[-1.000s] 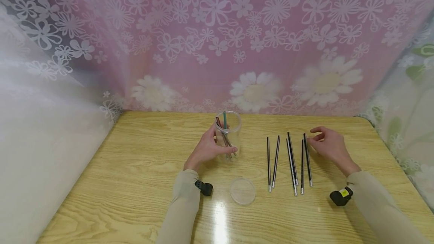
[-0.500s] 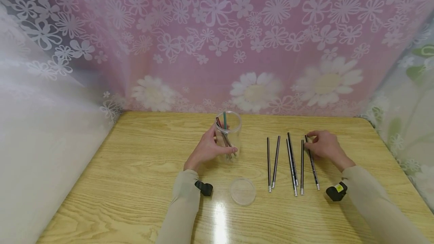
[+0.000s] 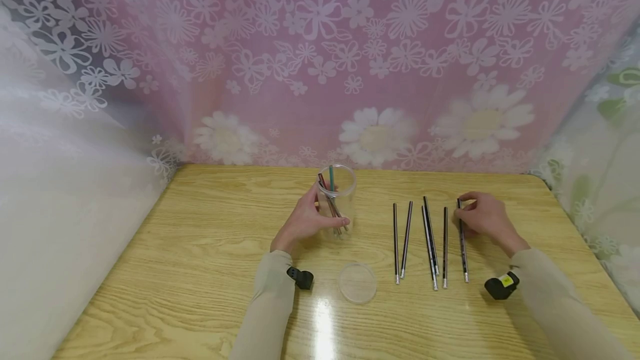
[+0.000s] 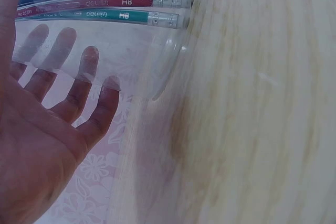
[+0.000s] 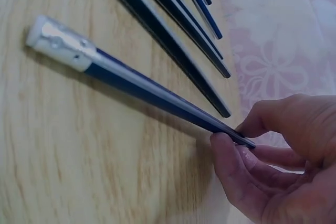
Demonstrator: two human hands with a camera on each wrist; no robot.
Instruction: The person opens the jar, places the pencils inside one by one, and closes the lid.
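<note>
Pinching one pencil point(image 3: 463, 251) is the right hand point(image 3: 485, 215) (five others point(image 3: 445, 249) lie nearby).

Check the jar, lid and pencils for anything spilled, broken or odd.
Nothing stands out as spilled or broken. The open jar is upright, its pencils leaning inside; the lid lies flat on the table. The dark pencils sit slightly askew, the rightmost pencil in the right grip.

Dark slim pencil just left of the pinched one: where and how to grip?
Probably pinch the dark slim pencil across its shaft near the far, eraserless end, from above: it lies flat, yellow wood-grain tabletop showing on both sides.
</note>
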